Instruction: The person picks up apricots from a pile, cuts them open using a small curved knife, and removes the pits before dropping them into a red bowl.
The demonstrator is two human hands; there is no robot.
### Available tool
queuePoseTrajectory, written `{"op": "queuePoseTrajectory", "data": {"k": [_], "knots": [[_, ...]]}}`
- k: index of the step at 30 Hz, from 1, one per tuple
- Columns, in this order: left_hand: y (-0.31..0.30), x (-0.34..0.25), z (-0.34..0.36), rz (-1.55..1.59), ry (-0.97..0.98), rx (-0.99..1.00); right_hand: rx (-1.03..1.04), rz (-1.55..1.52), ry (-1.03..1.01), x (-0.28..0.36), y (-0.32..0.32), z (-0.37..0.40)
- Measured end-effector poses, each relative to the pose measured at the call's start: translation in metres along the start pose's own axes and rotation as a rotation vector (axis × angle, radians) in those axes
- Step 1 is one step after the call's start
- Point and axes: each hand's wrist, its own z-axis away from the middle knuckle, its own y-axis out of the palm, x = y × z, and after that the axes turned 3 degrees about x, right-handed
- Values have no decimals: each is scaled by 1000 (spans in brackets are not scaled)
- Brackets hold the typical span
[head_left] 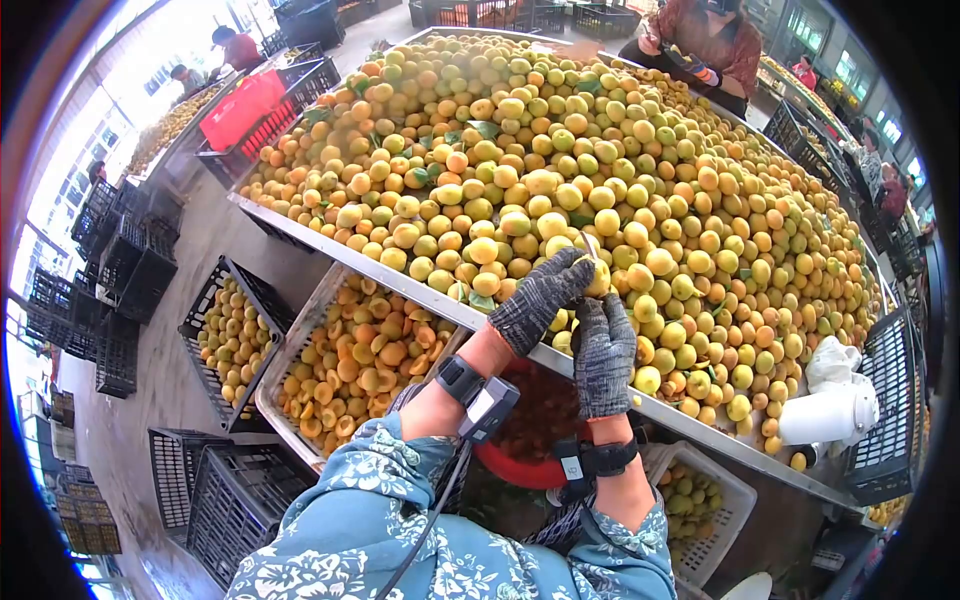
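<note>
At the near edge of a heaped fruit table, both my hands wear dark grey knit gloves and meet around one yellow apricot. My left hand has its fingers closed on the fruit from the left. From below, my right hand is closed with its fingertips against the apricot. A thin knife blade sticks up beside the fruit, in line with my right hand; its handle is hidden. Loose apricots lie all around, with some green leaves among them.
Below the metal table edge stand a crate of halved apricots, a black crate of whole fruit, a red tub and a white crate. A white container sits at right. A co-worker is across the table.
</note>
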Motion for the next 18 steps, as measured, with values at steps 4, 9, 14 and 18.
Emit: {"op": "queuePoseTrajectory", "data": {"k": [4, 9, 14, 18], "knots": [[1, -4, -2, 100, 65, 10, -36, 212, -128, 8, 2, 8], [-6, 7, -9, 487, 96, -124, -21, 487, -136, 1, 0, 13], [5, 12, -7, 680, 1, -112, -10, 435, -205, 0, 6, 6], [-3, 34, -16, 508, 25, -104, -21, 552, -250, -1, 1, 3]]}}
